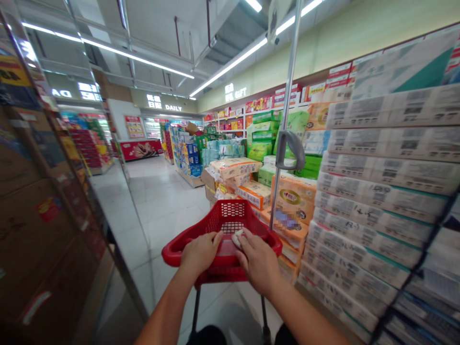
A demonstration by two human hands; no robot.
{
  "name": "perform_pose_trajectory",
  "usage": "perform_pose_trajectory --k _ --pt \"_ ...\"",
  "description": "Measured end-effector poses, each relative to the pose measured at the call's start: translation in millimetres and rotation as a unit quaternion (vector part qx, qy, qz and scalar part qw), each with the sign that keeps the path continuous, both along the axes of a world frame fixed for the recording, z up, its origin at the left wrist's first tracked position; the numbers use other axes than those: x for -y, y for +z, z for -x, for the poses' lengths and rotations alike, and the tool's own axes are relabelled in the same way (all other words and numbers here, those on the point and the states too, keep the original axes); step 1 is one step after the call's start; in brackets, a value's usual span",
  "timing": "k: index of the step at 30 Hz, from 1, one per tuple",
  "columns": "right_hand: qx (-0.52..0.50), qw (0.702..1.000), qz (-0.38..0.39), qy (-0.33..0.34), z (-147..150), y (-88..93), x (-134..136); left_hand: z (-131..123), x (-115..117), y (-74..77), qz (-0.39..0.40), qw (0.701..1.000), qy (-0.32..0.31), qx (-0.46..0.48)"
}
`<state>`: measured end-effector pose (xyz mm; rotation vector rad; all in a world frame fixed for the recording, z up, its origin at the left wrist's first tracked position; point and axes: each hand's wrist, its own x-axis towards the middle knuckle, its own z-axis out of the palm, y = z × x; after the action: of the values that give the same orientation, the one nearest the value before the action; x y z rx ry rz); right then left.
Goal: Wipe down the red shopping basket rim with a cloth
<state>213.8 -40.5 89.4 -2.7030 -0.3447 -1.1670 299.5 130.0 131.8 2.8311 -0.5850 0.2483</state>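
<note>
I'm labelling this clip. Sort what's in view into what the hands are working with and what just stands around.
In hand:
left hand on the rim of the red basket
right hand on the same rim, pinching a small white thing

Standing around:
stacked tissue packs
orange boxes
metal pole
aisle floor
</note>
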Motion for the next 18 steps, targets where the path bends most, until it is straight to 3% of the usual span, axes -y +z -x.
perform_pose_trajectory --k 3,6,10,13,16,18 --pt "-0.024 1.0 0.0 -0.016 -3.2 6.0 12.6 1.6 -0.3 0.3 0.012 1.0 0.013 -0.008" --pt "-0.138 0.987 0.021 -0.075 -18.7 24.0 26.7 3.9 -1.2 1.7 0.022 0.999 0.022 -0.012" --pt "-0.206 0.975 0.078 -0.037 -34.4 38.2 31.1 5.6 -4.3 3.7 0.026 0.999 0.022 -0.014" --pt "-0.166 0.982 0.063 -0.072 -26.5 29.3 25.2 6.0 -5.0 4.2 0.029 0.999 0.027 -0.015" --pt "-0.064 0.989 0.026 -0.132 -9.3 7.0 19.8 6.8 -4.0 4.1 0.034 0.999 0.032 -0.012" --pt "0.012 0.995 0.022 -0.102 1.3 -9.9 18.6 7.5 -3.3 4.0 0.036 0.999 0.032 -0.006"
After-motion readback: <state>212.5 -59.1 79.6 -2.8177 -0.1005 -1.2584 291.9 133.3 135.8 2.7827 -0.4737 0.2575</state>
